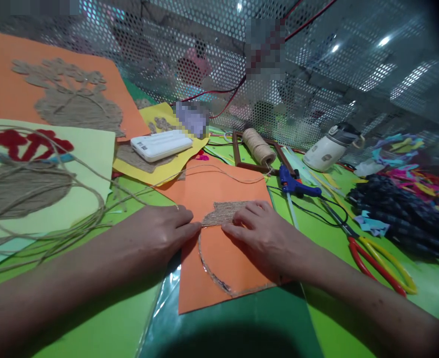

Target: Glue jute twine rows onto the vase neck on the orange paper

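Twine patch, long axis sideways

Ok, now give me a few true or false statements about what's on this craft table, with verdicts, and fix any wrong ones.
1. The bare right hand touches a patch of brown twine on a flat orange sheet. True.
2. The bare left hand is at the patch's left end. True.
3. The left hand grips a blue plastic glue gun. False: the glue gun is in neither hand.
4. A white rectangular device lies over a yellow sheet. True.
5. Red-and-yellow-handled scissors lie on the orange sheet. False: the scissors lie right of it.
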The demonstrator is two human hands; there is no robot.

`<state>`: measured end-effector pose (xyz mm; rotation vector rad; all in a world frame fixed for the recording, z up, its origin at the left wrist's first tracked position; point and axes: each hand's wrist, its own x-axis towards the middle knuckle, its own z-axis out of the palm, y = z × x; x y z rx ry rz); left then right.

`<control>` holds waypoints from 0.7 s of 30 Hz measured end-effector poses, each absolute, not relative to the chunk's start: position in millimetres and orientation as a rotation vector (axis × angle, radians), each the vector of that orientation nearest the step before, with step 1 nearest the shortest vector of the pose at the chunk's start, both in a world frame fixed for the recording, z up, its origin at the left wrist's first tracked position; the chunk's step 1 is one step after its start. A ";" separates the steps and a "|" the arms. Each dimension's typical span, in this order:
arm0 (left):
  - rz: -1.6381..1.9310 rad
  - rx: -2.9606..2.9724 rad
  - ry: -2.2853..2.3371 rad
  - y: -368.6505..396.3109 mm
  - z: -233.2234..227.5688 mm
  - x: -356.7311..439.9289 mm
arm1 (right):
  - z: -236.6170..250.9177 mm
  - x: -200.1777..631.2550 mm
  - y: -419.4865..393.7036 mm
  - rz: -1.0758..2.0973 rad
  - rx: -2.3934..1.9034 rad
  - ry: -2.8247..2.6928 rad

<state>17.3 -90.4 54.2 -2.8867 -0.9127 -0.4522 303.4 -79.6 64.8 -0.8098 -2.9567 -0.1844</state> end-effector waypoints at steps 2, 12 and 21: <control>-0.433 -2.885 -0.927 -91.5 56.6 18.1 | 66.0 303.4 -79.3 -0.139 -0.811 -2.950; -0.490 -2.780 -0.958 -96.6 56.9 18.2 | 61.3 300.3 -79.9 -0.187 -0.798 -2.901; -0.544 -2.778 -0.939 -94.1 55.7 21.7 | 62.4 298.5 -81.5 -0.203 -0.830 -2.934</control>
